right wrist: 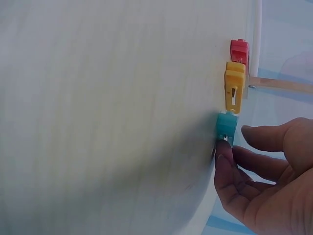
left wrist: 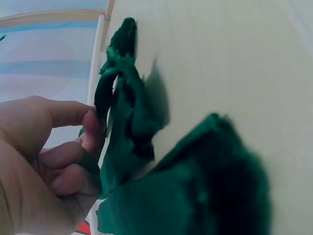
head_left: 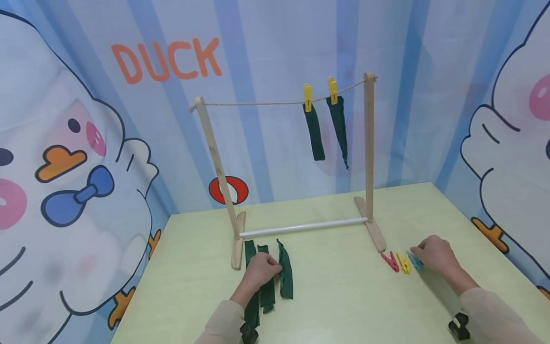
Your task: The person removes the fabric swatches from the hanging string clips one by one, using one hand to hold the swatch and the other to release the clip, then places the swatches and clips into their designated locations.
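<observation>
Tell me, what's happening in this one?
A person is working in front of a small clothesline frame. Their left hand pinches the rightmost green strip of three on the table, while their right hand touches a blue clothespin beside a yellow one and a red one. Two hanging green strips are clipped to the line with yellow pegs.

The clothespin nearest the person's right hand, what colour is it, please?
That clothespin is teal, a blue-green; it shows best in the right wrist view.
</observation>
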Demonstrator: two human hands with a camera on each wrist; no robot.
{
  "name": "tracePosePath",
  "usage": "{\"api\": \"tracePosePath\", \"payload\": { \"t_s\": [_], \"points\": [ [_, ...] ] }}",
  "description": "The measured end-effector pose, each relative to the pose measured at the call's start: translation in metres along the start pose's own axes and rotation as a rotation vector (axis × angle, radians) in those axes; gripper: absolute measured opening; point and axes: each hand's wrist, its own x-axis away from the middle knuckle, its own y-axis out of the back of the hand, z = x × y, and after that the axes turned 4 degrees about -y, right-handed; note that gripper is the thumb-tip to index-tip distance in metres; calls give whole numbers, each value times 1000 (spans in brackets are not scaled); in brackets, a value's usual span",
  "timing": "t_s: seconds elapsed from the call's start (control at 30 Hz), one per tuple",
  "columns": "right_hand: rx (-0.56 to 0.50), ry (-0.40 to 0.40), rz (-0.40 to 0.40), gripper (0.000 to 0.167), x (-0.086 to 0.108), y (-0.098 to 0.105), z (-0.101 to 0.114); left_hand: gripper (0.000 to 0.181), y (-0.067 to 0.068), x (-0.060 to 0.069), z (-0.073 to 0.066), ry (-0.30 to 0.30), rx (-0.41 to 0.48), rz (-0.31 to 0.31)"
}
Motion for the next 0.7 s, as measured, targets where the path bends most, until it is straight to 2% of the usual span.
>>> {"api": "tracePosePath", "payload": {
  "t_s": [0.13, 0.27, 0.47, 0.7],
  "points": [
    [4, 15, -2, 30, 0, 0, -1, 25, 0, 1, 0, -10, -67, -15],
    [19, 27, -7, 27, 0, 2, -1, 22, -1, 1, 1, -16, -101, -24],
    [33, 44, -2, 25, 1, 1, -2, 13, -1, 2, 3, -1, -115, -31],
    [35, 36, 2, 25, 0, 1, -2, 14, -1, 2, 3, 1, -122, -29]
  ]
}}
